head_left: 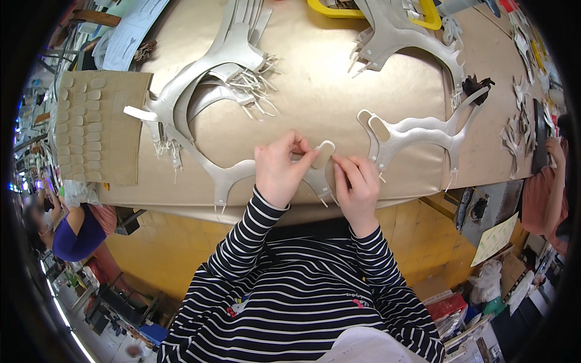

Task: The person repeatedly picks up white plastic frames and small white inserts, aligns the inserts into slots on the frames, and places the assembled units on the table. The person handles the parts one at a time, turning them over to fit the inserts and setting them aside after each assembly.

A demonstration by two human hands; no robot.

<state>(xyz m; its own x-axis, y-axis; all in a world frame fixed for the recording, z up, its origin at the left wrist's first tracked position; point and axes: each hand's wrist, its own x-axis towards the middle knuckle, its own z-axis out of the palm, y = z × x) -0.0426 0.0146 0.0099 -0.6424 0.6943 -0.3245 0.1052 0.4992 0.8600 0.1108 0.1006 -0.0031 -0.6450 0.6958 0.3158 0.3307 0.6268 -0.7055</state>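
The left hand has thumb and forefinger pinched on the pale grey strap-shaped piece, at the left edge of its white-rimmed oval tab, which rises between both hands. The right hand's fingertips are at the tab's right edge; whether they clamp it, I cannot tell. Under the piece spreads a tan-covered table. Left of the piece lies a cardboard sheet bearing pale ovals; beyond it, stacked grey pieces and a yellow basket. Far right of it is a person in salmon; nearer than it, yellowish floor.
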